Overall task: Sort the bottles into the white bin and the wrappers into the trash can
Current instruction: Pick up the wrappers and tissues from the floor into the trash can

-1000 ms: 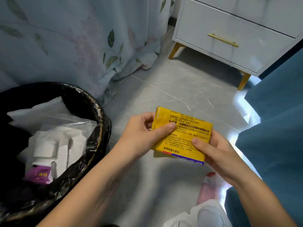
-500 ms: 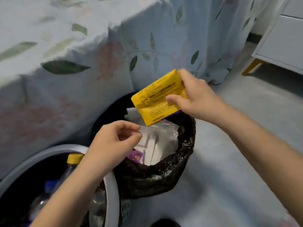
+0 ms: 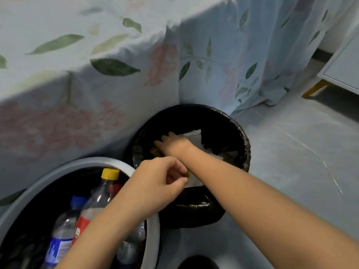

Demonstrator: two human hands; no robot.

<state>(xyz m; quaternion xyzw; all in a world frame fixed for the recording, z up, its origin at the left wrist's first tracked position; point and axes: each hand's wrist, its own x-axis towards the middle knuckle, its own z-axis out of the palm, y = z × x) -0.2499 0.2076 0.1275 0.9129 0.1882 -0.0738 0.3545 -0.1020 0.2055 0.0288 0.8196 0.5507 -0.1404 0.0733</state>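
While my right hand reaches into the trash can, fingers spread over the yellow wrapper (mostly hidden) to drop it, my left hand hangs loosely curled, empty, above the white bin.

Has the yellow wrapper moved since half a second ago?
Yes. It was held above the trash can rim; now the right hand has pushed it down inside the can, with only a yellow sliver showing under the hand.

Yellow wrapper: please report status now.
Right hand inside trash can, yellow wrapper under it. Left hand loosely curled, empty. Nothing blocking.
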